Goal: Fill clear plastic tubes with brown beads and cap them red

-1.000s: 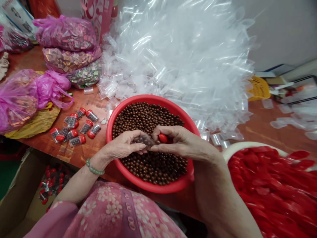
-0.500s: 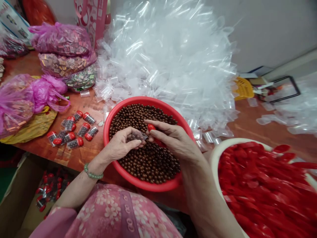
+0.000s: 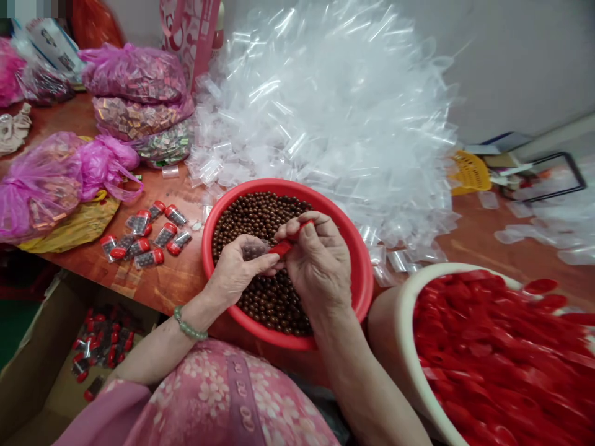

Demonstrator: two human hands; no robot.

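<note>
Over a red basin (image 3: pixel 365 272) of brown chocolate balls (image 3: pixel 260 214), my left hand (image 3: pixel 232 269) is closed around a small clear plastic tube (image 3: pixel 253 249) with dark balls inside. My right hand (image 3: pixel 323 266) pinches a red plastic cap (image 3: pixel 281 248), its long red end reaching up between the fingers. The cap meets the tube's mouth; whether it is seated is hidden by the fingers. Several filled tubes with red caps (image 3: pixel 149 258) lie left of the basin.
A white tub (image 3: pixel 409 316) of red spoon-shaped caps (image 3: pixel 488 341) stands at right. Behind the basin rises a heap of clear tubes (image 3: pixel 325 111). Pink bags (image 3: pixel 134 74) sit back left. A cardboard box (image 3: pixel 60 365) below the table's left edge holds capped tubes (image 3: pixel 102 337).
My right hand has turned and brought the red cap against the tube's mouth. My left hand still holds the tube. The whole view has shifted slightly.
</note>
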